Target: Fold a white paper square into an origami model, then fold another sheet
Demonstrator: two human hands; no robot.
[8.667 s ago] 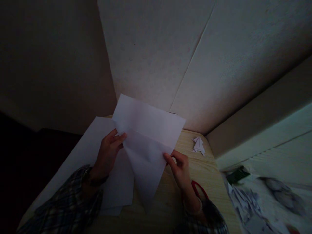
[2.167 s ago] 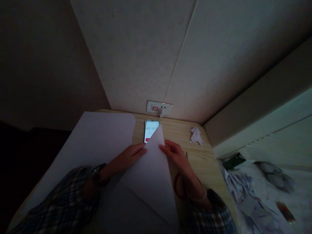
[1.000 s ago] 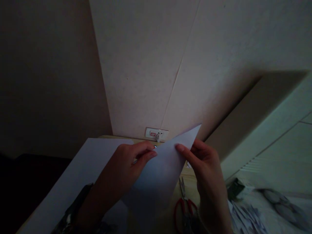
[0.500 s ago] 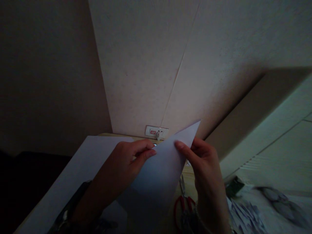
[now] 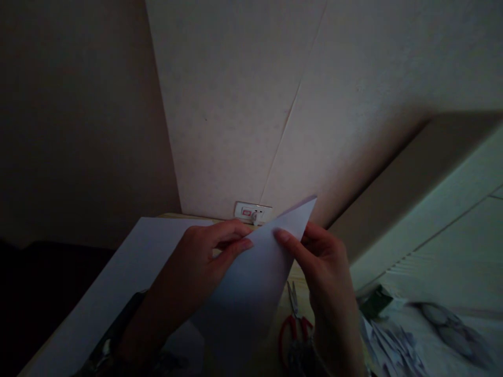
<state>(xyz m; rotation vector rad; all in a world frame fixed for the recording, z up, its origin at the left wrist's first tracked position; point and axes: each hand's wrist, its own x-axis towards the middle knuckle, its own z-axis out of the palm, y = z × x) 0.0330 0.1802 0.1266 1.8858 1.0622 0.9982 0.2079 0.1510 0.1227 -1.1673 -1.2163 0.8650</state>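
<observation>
A folded sheet of white paper [image 5: 255, 277] is held up at a slant over the wooden table [image 5: 281, 317], its pointed corner toward the upper right. My left hand [image 5: 214, 256] pinches the upper edge between thumb and fingers. On the right side, my right hand [image 5: 322, 262] grips the sheet near the point, thumb on the front and fingers behind. Red-handled scissors [image 5: 294, 319] lie on the table below, partly hidden by my right wrist. Beneath my left arm rests more white paper [image 5: 129, 262].
A wall socket [image 5: 252, 212] with a plug in it sits behind the table's far edge. To the right stands a pale cabinet-like panel [image 5: 432, 225]. Lower right are cut paper strips [image 5: 393, 345], a dark green box [image 5: 376, 302] and a grey blurred object [image 5: 451, 327].
My right hand and the paper's point have shifted slightly left and down. A thin second layer now shows along the upper edge. My left hand keeps its pinch.
</observation>
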